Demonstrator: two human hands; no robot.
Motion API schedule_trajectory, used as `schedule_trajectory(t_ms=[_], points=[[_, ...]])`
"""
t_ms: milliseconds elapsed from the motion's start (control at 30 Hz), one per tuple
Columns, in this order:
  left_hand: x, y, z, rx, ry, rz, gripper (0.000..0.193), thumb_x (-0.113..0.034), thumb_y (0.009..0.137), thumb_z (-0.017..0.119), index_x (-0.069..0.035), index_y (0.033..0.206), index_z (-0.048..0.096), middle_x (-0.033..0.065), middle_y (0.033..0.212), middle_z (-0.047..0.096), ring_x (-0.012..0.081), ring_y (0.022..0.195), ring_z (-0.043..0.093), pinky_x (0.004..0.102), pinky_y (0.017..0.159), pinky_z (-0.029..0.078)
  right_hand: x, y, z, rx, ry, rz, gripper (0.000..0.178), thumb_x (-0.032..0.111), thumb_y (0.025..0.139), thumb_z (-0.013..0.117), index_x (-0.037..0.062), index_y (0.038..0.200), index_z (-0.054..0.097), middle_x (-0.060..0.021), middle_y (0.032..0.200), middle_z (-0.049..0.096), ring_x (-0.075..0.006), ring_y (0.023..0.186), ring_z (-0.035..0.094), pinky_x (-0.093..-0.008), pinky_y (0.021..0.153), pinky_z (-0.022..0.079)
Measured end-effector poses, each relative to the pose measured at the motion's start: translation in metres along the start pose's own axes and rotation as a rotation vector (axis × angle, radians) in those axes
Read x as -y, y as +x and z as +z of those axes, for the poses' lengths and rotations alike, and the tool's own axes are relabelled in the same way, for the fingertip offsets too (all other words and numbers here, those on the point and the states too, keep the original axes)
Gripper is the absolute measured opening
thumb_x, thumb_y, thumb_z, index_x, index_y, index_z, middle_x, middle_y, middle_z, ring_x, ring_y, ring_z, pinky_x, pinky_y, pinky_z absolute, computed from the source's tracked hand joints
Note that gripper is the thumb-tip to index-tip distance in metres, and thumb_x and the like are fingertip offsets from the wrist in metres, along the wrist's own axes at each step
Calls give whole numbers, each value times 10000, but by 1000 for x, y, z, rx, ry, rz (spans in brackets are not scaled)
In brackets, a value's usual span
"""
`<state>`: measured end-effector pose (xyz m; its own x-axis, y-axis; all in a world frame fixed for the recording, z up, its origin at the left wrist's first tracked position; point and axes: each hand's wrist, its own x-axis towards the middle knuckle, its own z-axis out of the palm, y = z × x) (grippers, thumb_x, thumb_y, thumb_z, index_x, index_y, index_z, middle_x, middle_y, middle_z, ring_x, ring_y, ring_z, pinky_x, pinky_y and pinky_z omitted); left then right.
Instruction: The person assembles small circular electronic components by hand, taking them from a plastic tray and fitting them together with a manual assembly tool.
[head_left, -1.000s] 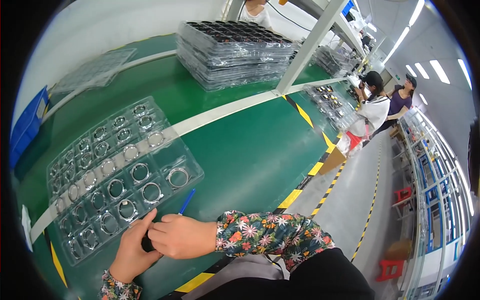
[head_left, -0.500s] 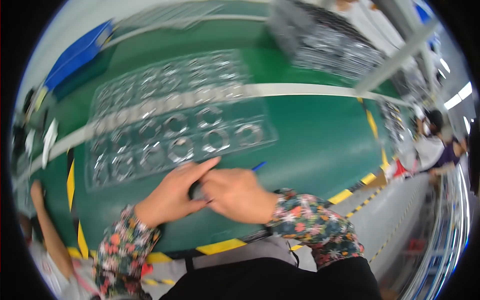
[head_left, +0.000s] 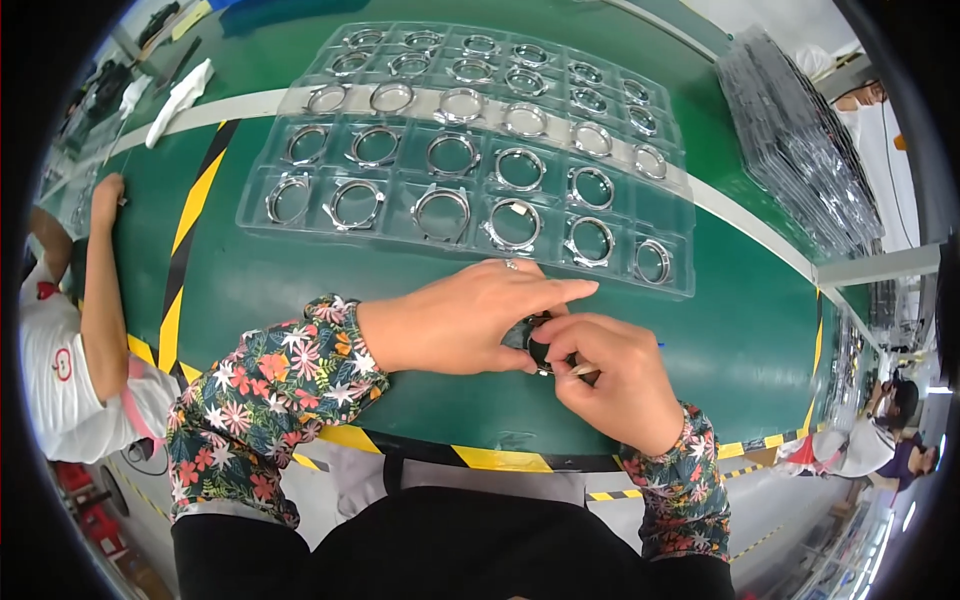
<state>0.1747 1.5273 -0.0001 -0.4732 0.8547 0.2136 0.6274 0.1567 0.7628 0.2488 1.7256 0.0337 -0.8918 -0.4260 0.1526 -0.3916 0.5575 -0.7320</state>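
The left hand (head_left: 475,315) is curling thumb and fingers around a small dark round piece (head_left: 540,345), holding it over the green bench (head_left: 725,335), between the striped front edge and the near edge of a clear tray (head_left: 625,205). Now the right hand (head_left: 615,370) is bunching its fingertips narrowly against the piece's other side; whether it's actually gripping, I can't tell from here. Silver rings (head_left: 520,208) are sitting row after row in the tray's pockets. Past its right edge, stacked trays (head_left: 790,140) are standing; off its left edge, a white cloth (head_left: 180,102) is lying.
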Motion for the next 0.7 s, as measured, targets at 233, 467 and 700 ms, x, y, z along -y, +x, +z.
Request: schedule_trajectory(t_ms=[233, 467, 700], points=[[3, 2, 1, -16, -1, 43, 838, -121, 737, 797, -122, 1475, 400, 45, 1178, 649, 263, 1078, 583, 411, 948, 454, 6, 1, -14, 76, 81, 56, 93, -86, 709, 618, -10, 750, 582, -119, 907, 734, -143, 627, 645, -232, 547, 510], [0, 2, -1, 4, -4, 31, 865, -94, 705, 804, -125, 1472, 406, 44, 1173, 652, 268, 1068, 577, 409, 954, 452, 7, -3, -34, 201, 172, 123, 83, -80, 699, 615, -6, 717, 582, -114, 843, 738, -109, 578, 615, -232, 523, 485], [1, -2, -1, 16, 7, 42, 850, -75, 698, 796, -112, 1461, 423, 43, 1184, 651, 265, 1059, 574, 405, 951, 449, 8, -3, -45, 219, 289, 138, 91, -92, 726, 587, -3, 742, 597, -119, 839, 737, -101, 618, 632, -223, 539, 477]])
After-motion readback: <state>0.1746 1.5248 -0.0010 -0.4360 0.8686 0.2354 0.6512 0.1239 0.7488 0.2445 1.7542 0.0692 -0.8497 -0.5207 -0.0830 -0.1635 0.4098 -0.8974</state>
